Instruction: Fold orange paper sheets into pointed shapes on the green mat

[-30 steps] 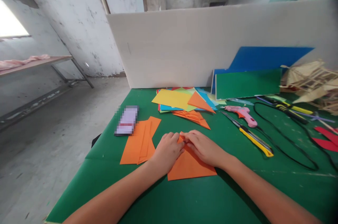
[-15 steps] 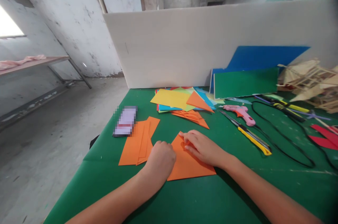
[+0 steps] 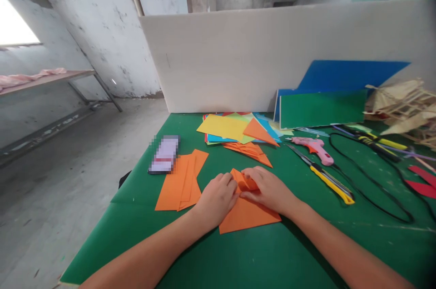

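Note:
An orange paper sheet [image 3: 245, 214] lies on the green table [image 3: 238, 262] in front of me, its far corner folded up. My left hand [image 3: 216, 198] rests on the sheet's left side with its fingers curled against the folded corner. My right hand [image 3: 269, 189] lies on the sheet's right side, fingers pinching the raised flap of the fold. Both hands meet at that corner.
A stack of orange strips [image 3: 180, 182] and a blurred flat device [image 3: 164, 155] lie to the left. Coloured paper sheets [image 3: 235, 130], orange triangles [image 3: 250, 150], a pink glue gun [image 3: 313, 147], a yellow utility knife [image 3: 327, 179], a black cable [image 3: 371, 180], and green and blue boards [image 3: 322, 107] lie beyond.
My left hand drew back towards me as a fist, then returned to the folded corner. The paper's far corner now stands folded up under my right fingers.

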`<state>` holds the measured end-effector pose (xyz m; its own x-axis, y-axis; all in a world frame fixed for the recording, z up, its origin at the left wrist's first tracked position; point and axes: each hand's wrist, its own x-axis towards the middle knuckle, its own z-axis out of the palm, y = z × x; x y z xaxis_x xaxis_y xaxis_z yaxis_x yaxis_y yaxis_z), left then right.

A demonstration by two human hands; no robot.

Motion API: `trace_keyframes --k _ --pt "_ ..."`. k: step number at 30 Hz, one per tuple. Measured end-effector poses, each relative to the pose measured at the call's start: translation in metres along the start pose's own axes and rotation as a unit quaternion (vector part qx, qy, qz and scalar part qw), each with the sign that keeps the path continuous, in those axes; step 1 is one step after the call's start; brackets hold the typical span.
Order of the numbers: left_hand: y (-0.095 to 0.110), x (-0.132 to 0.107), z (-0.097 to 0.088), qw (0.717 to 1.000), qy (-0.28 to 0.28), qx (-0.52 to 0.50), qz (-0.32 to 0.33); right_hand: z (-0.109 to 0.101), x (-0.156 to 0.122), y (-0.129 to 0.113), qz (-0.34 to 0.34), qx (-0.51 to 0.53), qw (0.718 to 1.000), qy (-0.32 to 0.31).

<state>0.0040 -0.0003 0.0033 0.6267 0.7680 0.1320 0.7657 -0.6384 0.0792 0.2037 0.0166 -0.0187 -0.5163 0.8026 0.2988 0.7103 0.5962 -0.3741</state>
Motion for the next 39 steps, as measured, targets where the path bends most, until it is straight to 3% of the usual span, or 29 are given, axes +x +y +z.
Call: trace_keyframes --k 5,13,19,26,34,39 --pt "0.001 -0.002 0.002 0.999 0.020 0.037 0.032 -0.002 -0.002 0.003 -0.007 -0.005 1.000 -0.009" --pt "-0.004 -0.001 -0.002 0.999 -0.030 -0.034 -0.007 -0.005 -0.003 0.001 0.009 0.006 1.000 -0.022" --pt "-0.010 -0.001 0.003 0.997 0.016 -0.080 0.010 0.003 -0.001 0.002 -0.008 -0.015 1.000 0.011" --pt "-0.011 -0.002 0.003 0.997 0.006 -0.076 -0.006 -0.003 -0.003 -0.004 -0.001 0.044 0.998 -0.033" --pt "-0.011 0.000 0.000 0.997 0.002 -0.074 0.007 0.001 -0.002 -0.007 -0.003 0.016 1.000 0.007" --pt "-0.007 0.000 -0.001 0.999 -0.026 -0.024 0.030 -0.002 -0.002 0.002 0.062 0.043 0.995 0.058"
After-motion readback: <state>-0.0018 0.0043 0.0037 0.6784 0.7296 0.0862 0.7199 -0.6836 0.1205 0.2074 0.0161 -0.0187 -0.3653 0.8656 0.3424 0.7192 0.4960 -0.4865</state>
